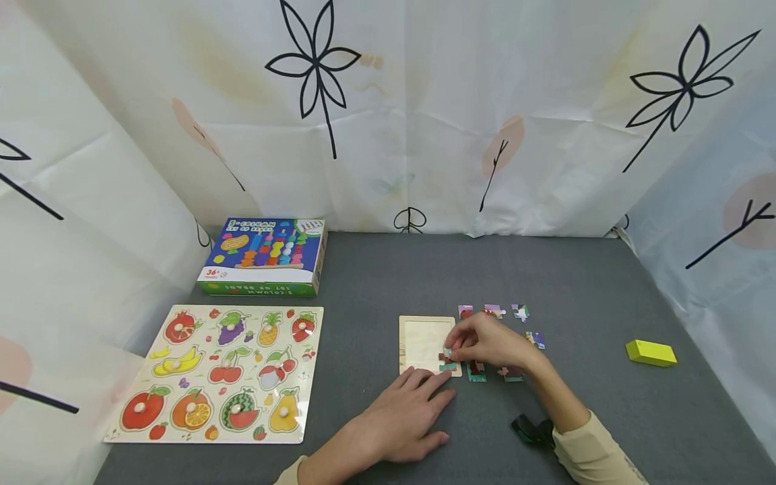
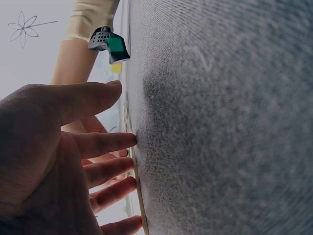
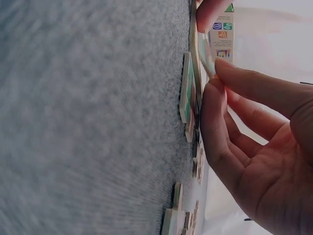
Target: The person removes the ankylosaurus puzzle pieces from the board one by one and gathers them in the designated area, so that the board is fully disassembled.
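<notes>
A shallow wooden puzzle tray [image 1: 418,340] lies on the grey table, with one jigsaw piece [image 1: 447,367] in its lower right corner. My right hand [image 1: 488,342] is over the tray's right side and pinches a thin jigsaw piece [image 3: 209,61] between thumb and index finger. That piece is tilted, and the fingers partly hide it. My left hand [image 1: 409,414] lies spread at the tray's near edge, fingertips touching it. Several loose pieces lie right of the tray, among them a green-edged piece [image 1: 477,372], a purple piece [image 1: 520,312] and a blue piece [image 1: 536,339].
A fruit peg board [image 1: 254,374] lies on the left, with a blue bead-toy box [image 1: 263,259] behind it. A yellow block [image 1: 651,353] sits far right. A black wrist device [image 1: 532,431] is by the right sleeve. Patterned curtains surround the table.
</notes>
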Tool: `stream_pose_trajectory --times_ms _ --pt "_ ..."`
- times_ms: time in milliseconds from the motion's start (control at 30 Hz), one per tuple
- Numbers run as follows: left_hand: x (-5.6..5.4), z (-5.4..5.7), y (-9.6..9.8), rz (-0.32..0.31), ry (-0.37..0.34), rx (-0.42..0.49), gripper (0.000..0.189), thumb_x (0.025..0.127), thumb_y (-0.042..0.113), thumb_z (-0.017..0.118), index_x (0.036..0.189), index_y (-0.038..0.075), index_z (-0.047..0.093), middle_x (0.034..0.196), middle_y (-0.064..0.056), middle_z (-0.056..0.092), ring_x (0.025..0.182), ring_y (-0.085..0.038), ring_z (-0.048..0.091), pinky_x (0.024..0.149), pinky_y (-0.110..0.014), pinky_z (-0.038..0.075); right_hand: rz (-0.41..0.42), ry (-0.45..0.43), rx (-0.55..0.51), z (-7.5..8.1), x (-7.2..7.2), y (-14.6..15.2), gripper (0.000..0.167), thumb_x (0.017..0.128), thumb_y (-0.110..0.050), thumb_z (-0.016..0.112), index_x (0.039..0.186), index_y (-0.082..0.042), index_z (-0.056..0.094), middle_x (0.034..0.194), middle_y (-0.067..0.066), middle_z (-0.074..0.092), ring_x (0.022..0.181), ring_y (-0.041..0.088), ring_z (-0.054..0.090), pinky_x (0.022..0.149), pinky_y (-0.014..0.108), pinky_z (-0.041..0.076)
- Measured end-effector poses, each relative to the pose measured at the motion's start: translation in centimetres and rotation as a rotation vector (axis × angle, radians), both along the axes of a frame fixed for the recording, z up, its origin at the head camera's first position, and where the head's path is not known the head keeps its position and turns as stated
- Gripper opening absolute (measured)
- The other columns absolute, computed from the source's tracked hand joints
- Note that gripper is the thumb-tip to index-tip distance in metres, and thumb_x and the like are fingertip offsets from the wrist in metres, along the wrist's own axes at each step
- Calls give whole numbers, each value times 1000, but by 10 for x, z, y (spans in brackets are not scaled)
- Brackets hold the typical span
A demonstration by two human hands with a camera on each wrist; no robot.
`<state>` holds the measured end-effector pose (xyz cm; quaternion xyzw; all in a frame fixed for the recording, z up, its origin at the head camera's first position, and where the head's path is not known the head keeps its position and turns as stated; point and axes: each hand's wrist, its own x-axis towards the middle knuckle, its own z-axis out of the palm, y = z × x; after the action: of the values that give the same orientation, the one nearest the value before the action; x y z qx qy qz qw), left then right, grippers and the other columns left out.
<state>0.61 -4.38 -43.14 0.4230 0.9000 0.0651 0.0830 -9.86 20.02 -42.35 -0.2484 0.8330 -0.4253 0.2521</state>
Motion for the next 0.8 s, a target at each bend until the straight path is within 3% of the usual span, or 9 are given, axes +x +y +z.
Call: stream_pose_trajectory --times_ms 433,800 --pt "0 0 0 0 -22 2 59 105 56 65 154 24 58 173 4 42 149 -16 45 128 -47 42 -5 -17 -54 0 5 3 11 98 -3 77 108 1 75 98 13 78 85 18 77 74 25 63" --pt "1 0 0 12 -35 1 60 104 57 65 154 24 58 173 4 42 149 -16 45 129 -48 42 -22 38 -92 7 8 14 10 97 3 74 107 1 75 96 14 78 83 13 75 76 24 62"
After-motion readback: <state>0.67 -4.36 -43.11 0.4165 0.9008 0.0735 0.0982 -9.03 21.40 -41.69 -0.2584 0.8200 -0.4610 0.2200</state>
